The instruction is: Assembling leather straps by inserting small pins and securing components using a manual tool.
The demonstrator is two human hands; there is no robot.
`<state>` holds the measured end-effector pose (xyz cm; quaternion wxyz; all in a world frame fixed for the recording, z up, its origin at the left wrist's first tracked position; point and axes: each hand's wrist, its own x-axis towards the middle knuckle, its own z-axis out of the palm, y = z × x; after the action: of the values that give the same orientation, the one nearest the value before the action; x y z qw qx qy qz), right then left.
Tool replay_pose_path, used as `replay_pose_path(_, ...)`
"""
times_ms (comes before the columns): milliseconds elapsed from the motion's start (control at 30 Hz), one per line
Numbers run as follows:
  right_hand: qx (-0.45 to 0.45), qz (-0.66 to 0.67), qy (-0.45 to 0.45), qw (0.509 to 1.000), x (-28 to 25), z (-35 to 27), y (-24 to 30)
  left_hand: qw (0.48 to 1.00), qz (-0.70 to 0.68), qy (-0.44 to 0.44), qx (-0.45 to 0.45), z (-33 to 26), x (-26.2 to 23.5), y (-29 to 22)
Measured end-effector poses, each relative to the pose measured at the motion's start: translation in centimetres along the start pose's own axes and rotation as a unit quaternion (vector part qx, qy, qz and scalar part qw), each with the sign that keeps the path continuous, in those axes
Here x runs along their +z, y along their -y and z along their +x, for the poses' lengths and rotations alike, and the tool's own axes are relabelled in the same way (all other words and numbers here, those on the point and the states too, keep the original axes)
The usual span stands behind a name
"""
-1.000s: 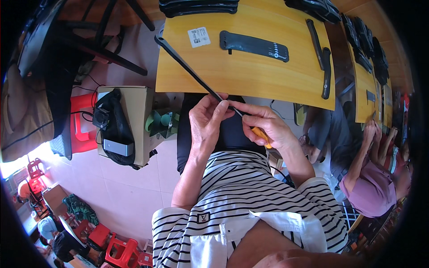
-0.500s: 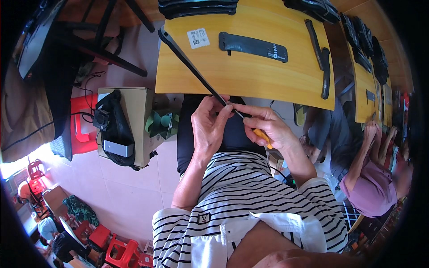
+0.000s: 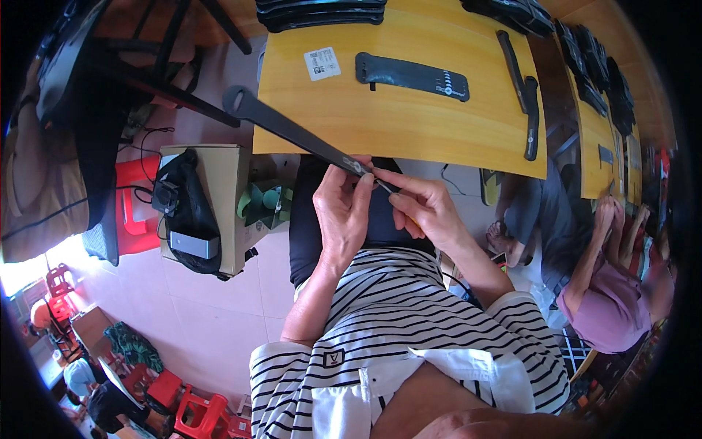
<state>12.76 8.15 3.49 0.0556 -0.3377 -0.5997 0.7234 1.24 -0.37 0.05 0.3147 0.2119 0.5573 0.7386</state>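
My left hand pinches one end of a long, flat black strap between thumb and fingers. The strap reaches up and left past the table's near edge, ending in a rounded tip with a hole. In my right hand is a slim tool with a thin metal shaft; its yellow handle is mostly hidden by the fingers. The tool's tip is at the strap's held end, close to my left thumb. Both hands are above my lap, just in front of the yellow table.
On the table lie a wide black panel, a white label, two narrow black strips and a black stack. To the left stands a cardboard box bearing a black bag. A co-worker sits at the right.
The strap has turned so its flat face shows, and its far end has swung left and down, off the table's corner. My right hand has shifted slightly left, covering more of the yellow handle.
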Motion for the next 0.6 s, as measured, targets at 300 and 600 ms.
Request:
replay_pose_path(300, -0.085, -0.16, -0.056, 0.982, 0.8, 0.0, -0.4, 0.99, -0.051, -0.038, -0.129, 1.2, -0.4, -0.5)
replay_pose_path(600, -0.111, -0.161, -0.097, 0.976, 1.5, 0.6, -1.7, 0.985, -0.105, -0.066, -0.122, 1.0, 0.0, 0.3)
